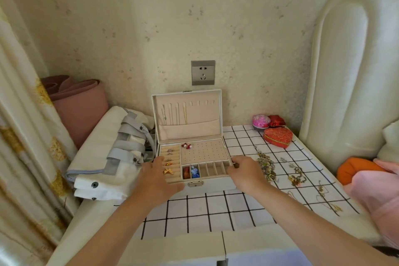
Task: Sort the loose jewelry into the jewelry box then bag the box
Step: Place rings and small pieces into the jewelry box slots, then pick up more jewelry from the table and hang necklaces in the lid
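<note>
Head view: the only angle, looking down at a tabletop (205,211) covered in a black-and-white grid cloth.
Jewelry box (212,184): white, sitting mid-back on the cloth with its lid stood upright near the wall. Thin chains (174,114) hang inside the lid.
Inside: rings (170,151) and a gold bow (168,171) in the left rolls, red-and-pearl earrings (186,146) on the peg board, and red and blue bits (191,171) in the two leftmost front slots.
Left hand (155,177) grip: fingers pretty much straight and spread, lying on the box's left rim with the thumb along the front wall. It isn't clutching anything.
Right hand (246,170) grip: on the box's right rim, fingers bent over the edge. Honestly can't tell if it's clamped or just resting.
Loose jewelry (266,165): a tangled heap on the cloth just beside the right hand, with more necklaces (298,176) further right.
White bag (112,157): folded, grey straps, just left of the box.
Back right: red heart case (278,137) and pink round case (261,121).
Latch (195,183): too small to read.
</note>
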`<state>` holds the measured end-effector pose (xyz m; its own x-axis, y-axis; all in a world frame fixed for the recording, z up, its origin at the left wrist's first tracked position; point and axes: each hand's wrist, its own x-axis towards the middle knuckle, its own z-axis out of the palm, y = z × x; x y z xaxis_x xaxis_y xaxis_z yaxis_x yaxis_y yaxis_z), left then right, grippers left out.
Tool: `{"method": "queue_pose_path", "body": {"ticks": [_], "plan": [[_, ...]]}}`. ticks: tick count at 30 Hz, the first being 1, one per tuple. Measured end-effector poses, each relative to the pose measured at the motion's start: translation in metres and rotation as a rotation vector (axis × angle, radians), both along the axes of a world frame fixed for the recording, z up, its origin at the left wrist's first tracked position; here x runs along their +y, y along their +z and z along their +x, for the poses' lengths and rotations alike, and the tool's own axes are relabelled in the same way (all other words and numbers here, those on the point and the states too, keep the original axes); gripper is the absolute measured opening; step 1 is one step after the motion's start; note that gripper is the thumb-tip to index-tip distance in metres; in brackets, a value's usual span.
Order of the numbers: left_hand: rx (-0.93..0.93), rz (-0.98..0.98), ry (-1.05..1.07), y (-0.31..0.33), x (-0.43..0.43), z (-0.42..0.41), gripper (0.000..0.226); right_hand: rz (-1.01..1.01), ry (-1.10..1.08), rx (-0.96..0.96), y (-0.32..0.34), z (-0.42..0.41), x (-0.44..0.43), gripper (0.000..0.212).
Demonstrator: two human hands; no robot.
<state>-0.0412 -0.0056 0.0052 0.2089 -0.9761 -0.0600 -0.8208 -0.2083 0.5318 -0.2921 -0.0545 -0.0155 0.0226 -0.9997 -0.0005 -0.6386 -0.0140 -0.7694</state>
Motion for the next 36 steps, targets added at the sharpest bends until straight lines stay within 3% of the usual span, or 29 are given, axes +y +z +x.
{"method": "queue_pose_path", "body": {"ticks": [2, 5, 9, 14, 24, 25, 28, 30, 36], "plan": [[-0.078, 0.03, -0.025, 0.009, 0.0, -0.004, 0.1, 0.014, 0.023, -0.006, 0.004, -0.006, 0.002, 0.023], [-0.18, -0.072, -0.059, 0.026, -0.003, -0.02, 0.083, -0.02, 0.028, 0.012, 0.016, -0.021, 0.003, 0.023], [-0.062, -0.299, -0.188, 0.038, -0.013, -0.06, 0.053, -0.038, -0.023, -0.031, 0.024, -0.06, 0.002, 0.02], [0.091, -0.418, -0.492, 0.044, -0.022, -0.145, 0.032, -0.057, -0.023, 0.169, 0.032, -0.13, 0.004, 0.017], [-0.045, -0.196, -0.865, 0.01, -0.031, -0.305, 0.027, 0.275, -0.01, 0.489, 0.035, -0.222, 0.019, 0.006], [-0.069, -0.176, -0.881, 0.004, -0.031, -0.311, 0.028, 0.316, 0.001, 0.517, 0.036, -0.225, 0.019, 0.002], [-0.124, -0.138, -0.909, -0.014, -0.032, -0.321, 0.026, 0.434, 0.032, 0.616, 0.032, -0.229, 0.017, 0.02], [-0.13, -0.12, -0.922, -0.023, -0.032, -0.322, 0.024, 0.492, 0.022, 0.674, 0.03, -0.228, 0.017, 0.018], [-0.103, -0.165, -0.924, -0.033, -0.032, -0.322, 0.023, 0.503, 0.011, 0.685, 0.019, -0.228, 0.014, 0.026]]}}
